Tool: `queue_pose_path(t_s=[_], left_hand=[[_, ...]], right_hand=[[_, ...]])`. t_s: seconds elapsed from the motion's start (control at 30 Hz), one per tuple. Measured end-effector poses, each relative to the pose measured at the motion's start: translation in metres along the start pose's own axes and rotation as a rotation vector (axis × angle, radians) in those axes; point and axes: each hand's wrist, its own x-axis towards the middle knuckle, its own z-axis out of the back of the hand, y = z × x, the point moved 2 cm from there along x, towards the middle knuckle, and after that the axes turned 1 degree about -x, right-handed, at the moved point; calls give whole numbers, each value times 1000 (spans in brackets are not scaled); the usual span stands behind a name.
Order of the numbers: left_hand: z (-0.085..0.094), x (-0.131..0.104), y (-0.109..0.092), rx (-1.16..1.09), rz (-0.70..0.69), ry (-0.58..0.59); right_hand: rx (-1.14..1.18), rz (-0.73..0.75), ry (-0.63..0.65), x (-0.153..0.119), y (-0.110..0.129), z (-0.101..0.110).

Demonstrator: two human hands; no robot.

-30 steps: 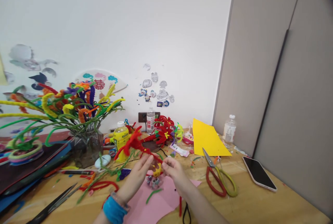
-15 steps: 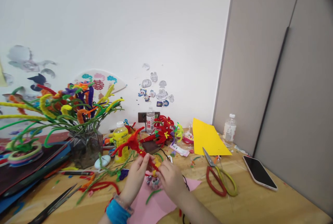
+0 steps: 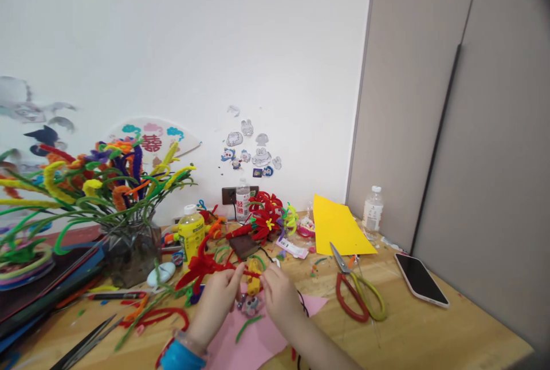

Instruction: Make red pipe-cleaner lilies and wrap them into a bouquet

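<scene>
Wall: white [image 3: 283, 43], paper cut-outs stuck low on it; cluttered wooden bench [image 3: 429, 330] in front.
Red flower [image 3: 200, 267]: held up over the bench, petals to the left, stem [image 3: 252, 273] running right between the hands.
Handling: looks fuzzy and very light, probably bendable wire inside; I'd expect good grip, little slip, petals easily bent out of shape. Best held by the stem, just below the petals.
Left hand [image 3: 220, 295]: thumb and fingers drawn together in a pinch on the stem, near the petals.
Right hand [image 3: 278, 295]: fingers curled in, pinching the stem farther along; back of the hand hides part of the hold.
Pink paper [image 3: 266, 338]: beneath the hands, short green strip [image 3: 248, 327] on it.
Scissors [image 3: 358, 290]: lying well right of the hands.
</scene>
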Motion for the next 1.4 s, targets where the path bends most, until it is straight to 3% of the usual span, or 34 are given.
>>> queue_pose_path(t_s=[0.1,0.13,0.23,0.37,0.63,0.93,1.07,1.2,1.33,1.4], left_hand=[[3,-9,-12,323,-403,-228],[1,-12,-16,398,-544,-253],[-11,-16,-16,591,-753,-161],[-23,-13,-3,740,-729,-11],[-17,-11,-4,740,-834,-7],[-12,-15,6,667,-877,8],[-9,-20,8,657,-914,-44],[-2,-28,2,634,-992,-172],[7,-30,1,661,-988,-230],[14,-27,5,682,-924,-252]], right_hand=[[51,32,15,0,-3,-2],[76,47,19,0,-3,-3],[176,24,46,-1,-2,-3],[428,-199,138,2,-6,-3],[800,-462,353,8,-21,-6],[1099,-627,434,3,-17,-4],[1149,-638,450,-1,-10,-7],[1153,-627,471,1,-1,-4],[1032,-555,522,13,-4,26],[687,-356,526,18,-7,49]])
